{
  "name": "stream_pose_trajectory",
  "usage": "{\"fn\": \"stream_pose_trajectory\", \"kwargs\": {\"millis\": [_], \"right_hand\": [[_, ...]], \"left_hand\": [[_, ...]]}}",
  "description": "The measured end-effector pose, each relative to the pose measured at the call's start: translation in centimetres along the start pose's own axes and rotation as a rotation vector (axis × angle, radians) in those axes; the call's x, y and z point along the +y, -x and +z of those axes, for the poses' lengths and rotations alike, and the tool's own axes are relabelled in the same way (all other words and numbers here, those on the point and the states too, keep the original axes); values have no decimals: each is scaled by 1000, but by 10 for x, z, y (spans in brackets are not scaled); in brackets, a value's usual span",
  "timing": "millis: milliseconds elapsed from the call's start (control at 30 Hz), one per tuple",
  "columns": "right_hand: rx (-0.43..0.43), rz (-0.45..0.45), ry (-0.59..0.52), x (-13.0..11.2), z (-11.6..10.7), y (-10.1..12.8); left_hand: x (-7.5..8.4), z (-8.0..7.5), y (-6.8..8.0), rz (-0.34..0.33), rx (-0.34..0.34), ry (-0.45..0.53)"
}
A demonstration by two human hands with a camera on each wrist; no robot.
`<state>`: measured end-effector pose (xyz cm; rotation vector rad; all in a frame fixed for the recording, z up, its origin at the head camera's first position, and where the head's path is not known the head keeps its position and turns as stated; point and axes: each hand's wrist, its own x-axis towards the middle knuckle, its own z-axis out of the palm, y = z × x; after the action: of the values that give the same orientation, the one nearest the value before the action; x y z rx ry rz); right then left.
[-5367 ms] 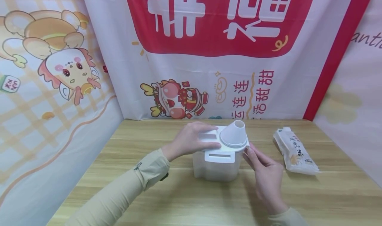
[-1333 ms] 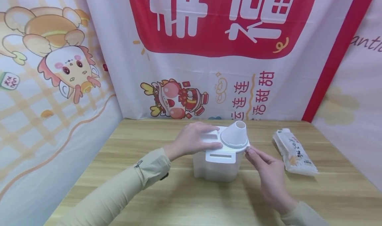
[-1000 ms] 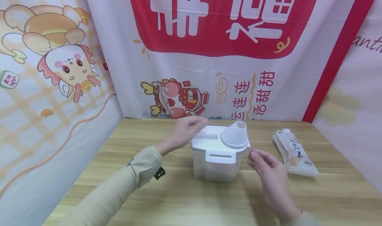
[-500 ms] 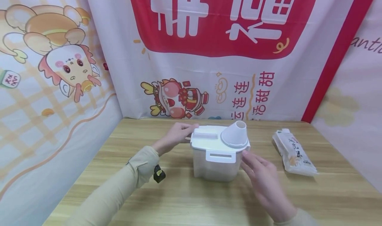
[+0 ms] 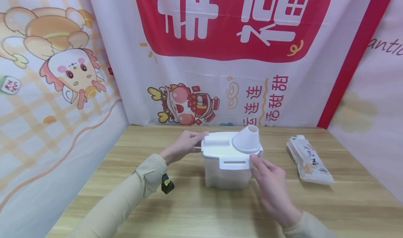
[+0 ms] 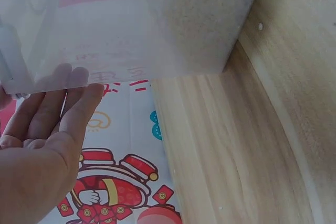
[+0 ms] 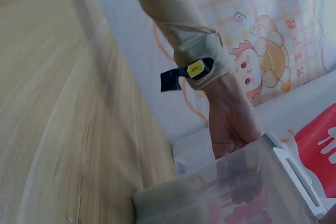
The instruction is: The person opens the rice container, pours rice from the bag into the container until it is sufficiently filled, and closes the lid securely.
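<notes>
Nearest, the right hand [image 5: 270, 184] lies w/ fingers straight, tips touching the front right corner of the translucent container [image 5: 227, 173], just below its white lid [image 5: 220, 149]. The container stands upright mid-table [image 5: 195, 210], grainy contents visible thru the wall in the left wrist view. The left hand [image 5: 184, 147] is on the opp. side, fingers curled onto the lid's left edge, so the hands sit apart w/ the box between. A white funnel [image 5: 247, 140] sits on the lid. A sealed packet [image 5: 310, 159] lies further right, well apart. Behind: printed backdrop [image 5: 226, 38]
</notes>
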<state>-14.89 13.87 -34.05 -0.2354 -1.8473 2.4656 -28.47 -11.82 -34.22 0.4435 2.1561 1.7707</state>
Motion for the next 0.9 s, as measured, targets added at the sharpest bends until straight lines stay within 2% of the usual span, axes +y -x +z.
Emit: {"fn": "stream_pose_trajectory", "kwargs": {"millis": [133,267,533,700,900], "right_hand": [[-7,-6,18,2,-1,-8],[1,0,93,2,-1,-19],[-1,87,189,-5,-2,-34],[-37,85,130,-3,-1,-29],[-69,109,47,0,7,-9]], "left_hand": [[-2,3,6,-8,4,-4],[-3,5,13,3,11,6],[-5,3,23,-8,40,31],[-6,5,26,-19,69,16],[-6,7,28,-36,103,36]]}}
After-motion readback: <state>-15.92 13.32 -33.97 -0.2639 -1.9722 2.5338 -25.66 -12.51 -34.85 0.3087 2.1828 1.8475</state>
